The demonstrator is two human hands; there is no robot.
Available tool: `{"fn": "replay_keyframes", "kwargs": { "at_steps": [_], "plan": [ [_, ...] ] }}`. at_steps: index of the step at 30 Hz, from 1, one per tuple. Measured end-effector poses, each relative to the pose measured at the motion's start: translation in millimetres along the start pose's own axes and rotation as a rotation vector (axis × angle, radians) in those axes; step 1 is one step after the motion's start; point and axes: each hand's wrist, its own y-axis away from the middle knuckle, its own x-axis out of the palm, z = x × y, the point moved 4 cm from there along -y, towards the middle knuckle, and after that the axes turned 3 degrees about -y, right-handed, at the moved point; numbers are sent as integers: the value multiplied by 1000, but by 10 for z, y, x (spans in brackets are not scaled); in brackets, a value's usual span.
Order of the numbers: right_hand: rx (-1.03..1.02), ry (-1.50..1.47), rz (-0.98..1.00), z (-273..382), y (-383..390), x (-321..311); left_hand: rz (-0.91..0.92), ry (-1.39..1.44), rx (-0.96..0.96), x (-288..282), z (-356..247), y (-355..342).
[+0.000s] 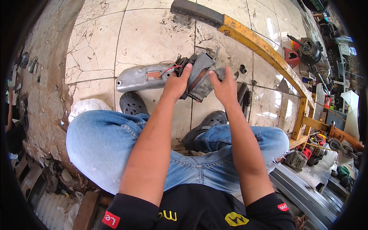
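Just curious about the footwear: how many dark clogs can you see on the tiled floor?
2. One clog sits by the left knee, below the grey power tool; the other clog lies under the right forearm, near the right knee.

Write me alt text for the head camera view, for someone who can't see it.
A seated person's left hand and right hand grip a grey metal power tool body with its motor part exposed and red wires showing, above a cracked tiled floor. Blue jeans and dark clogs show below; a yellow metal frame crosses at upper right.
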Motion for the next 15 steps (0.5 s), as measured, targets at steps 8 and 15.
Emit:
{"fn": "replay_keyframes", "kwargs": {
  "at_steps": [8,15],
  "plan": [
    [-36,49,1,16,4,7,7,29,-21,-23,-44,85],
    [38,7,-30,-41,-23,59,2,17,-31,-11,36,45]
  ]
}}
